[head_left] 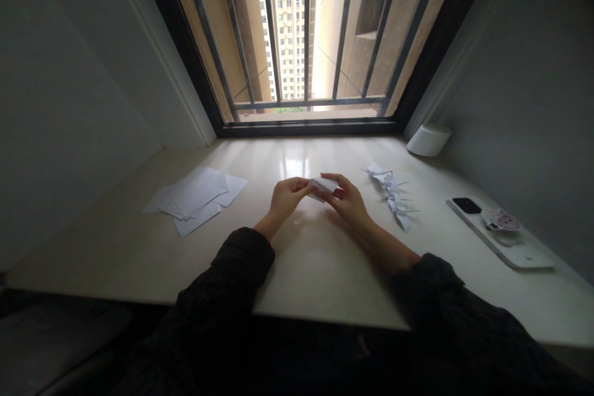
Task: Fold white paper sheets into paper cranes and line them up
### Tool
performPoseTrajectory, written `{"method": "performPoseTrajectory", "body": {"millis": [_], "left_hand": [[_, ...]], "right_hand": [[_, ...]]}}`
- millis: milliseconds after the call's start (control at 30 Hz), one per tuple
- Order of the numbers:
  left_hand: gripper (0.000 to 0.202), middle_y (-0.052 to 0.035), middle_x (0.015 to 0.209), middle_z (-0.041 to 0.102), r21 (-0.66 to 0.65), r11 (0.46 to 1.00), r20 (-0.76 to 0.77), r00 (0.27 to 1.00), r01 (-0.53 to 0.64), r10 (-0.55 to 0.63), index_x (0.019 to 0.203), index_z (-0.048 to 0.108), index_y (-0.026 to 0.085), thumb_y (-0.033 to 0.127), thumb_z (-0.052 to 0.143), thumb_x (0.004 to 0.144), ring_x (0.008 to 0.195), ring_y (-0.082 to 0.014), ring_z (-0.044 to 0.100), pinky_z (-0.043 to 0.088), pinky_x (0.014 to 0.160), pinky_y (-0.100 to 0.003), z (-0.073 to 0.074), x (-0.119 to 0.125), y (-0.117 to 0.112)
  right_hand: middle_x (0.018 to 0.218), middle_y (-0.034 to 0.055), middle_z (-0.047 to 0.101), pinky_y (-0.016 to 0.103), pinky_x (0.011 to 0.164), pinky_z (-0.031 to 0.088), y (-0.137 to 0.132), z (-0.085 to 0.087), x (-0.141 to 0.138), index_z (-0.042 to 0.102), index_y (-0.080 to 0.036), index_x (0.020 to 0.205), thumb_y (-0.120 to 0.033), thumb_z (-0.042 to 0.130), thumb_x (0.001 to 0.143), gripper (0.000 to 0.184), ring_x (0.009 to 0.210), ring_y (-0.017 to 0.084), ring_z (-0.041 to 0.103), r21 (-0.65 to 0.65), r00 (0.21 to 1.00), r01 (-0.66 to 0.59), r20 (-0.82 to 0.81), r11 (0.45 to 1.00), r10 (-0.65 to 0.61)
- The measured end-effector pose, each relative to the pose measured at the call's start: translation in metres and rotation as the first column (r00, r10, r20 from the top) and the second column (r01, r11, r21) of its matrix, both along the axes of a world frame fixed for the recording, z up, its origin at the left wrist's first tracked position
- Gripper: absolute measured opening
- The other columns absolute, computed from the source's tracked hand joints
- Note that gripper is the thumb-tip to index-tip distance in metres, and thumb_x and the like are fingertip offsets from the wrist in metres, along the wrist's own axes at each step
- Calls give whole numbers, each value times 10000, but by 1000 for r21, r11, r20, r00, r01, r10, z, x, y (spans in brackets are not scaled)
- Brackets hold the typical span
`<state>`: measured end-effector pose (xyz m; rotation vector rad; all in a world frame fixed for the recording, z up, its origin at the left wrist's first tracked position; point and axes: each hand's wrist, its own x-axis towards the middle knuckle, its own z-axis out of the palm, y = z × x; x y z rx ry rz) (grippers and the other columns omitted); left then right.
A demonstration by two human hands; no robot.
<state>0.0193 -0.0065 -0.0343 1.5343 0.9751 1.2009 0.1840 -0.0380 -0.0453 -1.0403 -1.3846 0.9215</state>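
A small folded piece of white paper (322, 185) is held between both hands just above the pale tabletop (320, 266), in the middle of the view. My left hand (286, 195) pinches its left side with curled fingers. My right hand (346, 198) grips its right side, thumb on top. Both arms wear dark sleeves. A loose pile of white paper sheets (197, 198) lies to the left of my left hand. Several folded white paper figures (392, 195) lie in a row to the right of my right hand.
A white phone (501, 232) with a round sticker grip lies at the right. A white rounded object (429, 139) stands in the back right corner. A barred window (306, 43) fills the back wall; grey walls close in both sides.
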Motion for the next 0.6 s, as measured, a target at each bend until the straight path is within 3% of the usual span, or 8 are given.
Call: {"method": "performPoseTrajectory", "body": {"millis": [67, 133, 233, 300, 400, 600], "left_hand": [[294, -75, 834, 739, 28, 999, -45, 999, -27, 29, 841, 736, 164, 406, 742, 673, 781, -217, 683, 510, 736, -319, 1, -2, 1], [283, -67, 836, 739, 75, 995, -108, 992, -58, 66, 847, 741, 182, 417, 727, 690, 798, -222, 684, 507, 744, -321, 4, -4, 1], [259, -58, 845, 740, 151, 985, -188, 976, -83, 111, 848, 749, 211, 426, 711, 708, 821, -228, 685, 504, 757, -324, 8, -8, 0], [248, -57, 849, 740, 186, 979, -214, 969, -84, 124, 852, 752, 226, 428, 703, 717, 829, -231, 686, 503, 763, -327, 10, -9, -1], [233, -59, 845, 741, 208, 974, -220, 966, -89, 135, 849, 755, 238, 423, 704, 717, 824, -237, 690, 502, 768, -337, 12, -9, -3], [219, -62, 863, 743, 185, 979, -180, 976, -86, 120, 841, 758, 238, 401, 722, 699, 838, -244, 692, 508, 795, -358, 11, -7, -3]], "right_hand": [[1056, 54, 669, 428, 813, 550, -1, 1, 1, 581, -270, 1137, -472, 705, 712, 486, 903, 243, 666, 44, 998, 0, 55, 999, -3], [1127, 66, 637, 453, 908, 499, -3, 6, 2, 603, -271, 1120, -475, 684, 735, 443, 1027, 257, 617, 171, 982, 51, 172, 984, -81], [1261, 91, 549, 505, 1028, 373, -8, 15, 7, 619, -287, 1149, -461, 695, 734, 457, 1191, 295, 491, 393, 873, 134, 387, 910, -296], [1301, 81, 514, 511, 1052, 325, -10, 20, 9, 622, -314, 1165, -441, 683, 755, 434, 1225, 302, 445, 483, 807, 119, 462, 868, -367], [1318, 53, 498, 518, 1054, 296, -12, 23, 10, 620, -357, 1175, -430, 675, 767, 418, 1237, 308, 417, 533, 761, 80, 513, 842, -397], [1283, 31, 531, 511, 1043, 297, -11, 21, 8, 619, -388, 1172, -413, 656, 787, 387, 1212, 296, 428, 524, 759, 58, 530, 850, -379]]}}
